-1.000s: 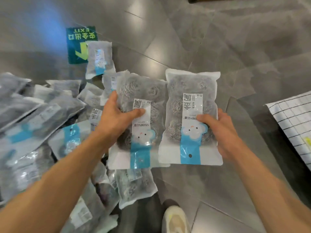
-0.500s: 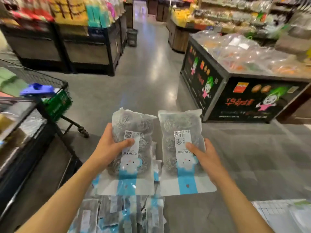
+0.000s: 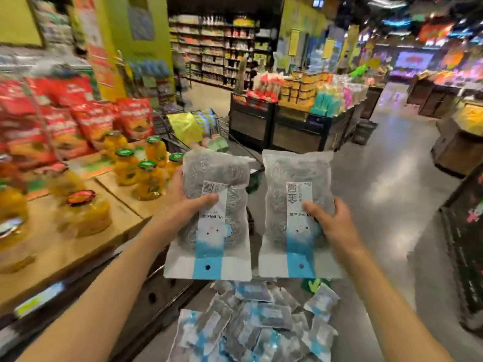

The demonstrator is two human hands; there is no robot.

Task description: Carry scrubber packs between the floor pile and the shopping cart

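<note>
left hand (image 3: 183, 205) gripping left scourer pack (image 3: 211, 218) | right hand (image 3: 332, 223) gripping right scourer pack (image 3: 290, 218) beside it | labels showing upside down, mostly unreadable | shelves blurring behind

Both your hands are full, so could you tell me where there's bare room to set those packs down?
Bare floor lies right of the right pack, before the dark stands. Crowded: the pile of packs underfoot and the juice bottles beside the left pack.

Scourer packs (image 3: 214, 205): grey, white-blue label stripe; jars (image 3: 147, 178) orange, green lids.
</note>
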